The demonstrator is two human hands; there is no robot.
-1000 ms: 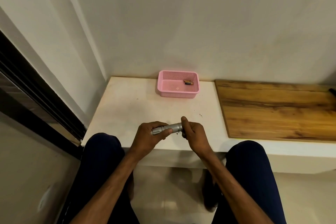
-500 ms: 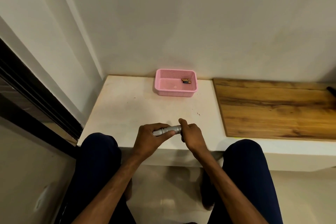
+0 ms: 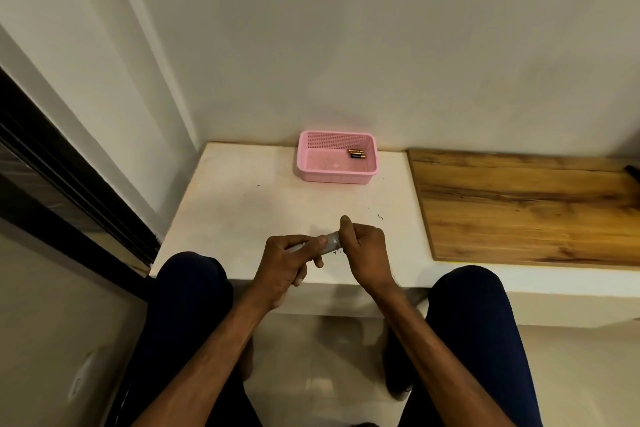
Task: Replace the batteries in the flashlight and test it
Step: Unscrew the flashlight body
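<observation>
A small silver flashlight (image 3: pixel 330 242) lies level between both hands above the front edge of the white ledge (image 3: pixel 249 204). My left hand (image 3: pixel 289 260) wraps its left part, hiding most of the body. My right hand (image 3: pixel 363 250) grips its right end, thumb raised on top. At the back of the ledge stands a pink plastic basket (image 3: pixel 311 168) with a few dark, gold-tipped batteries (image 3: pixel 356 153) lying in its far right corner.
A wooden board (image 3: pixel 526 204) covers the ledge to the right of the basket. Walls close in behind and at the left, with a dark door frame (image 3: pixel 69 184) at the left. My knees sit under the ledge's front edge.
The hands stay on the flashlight in the same place. My left fingers have slid further over the body, hiding more of it, and the right thumb has lifted.
</observation>
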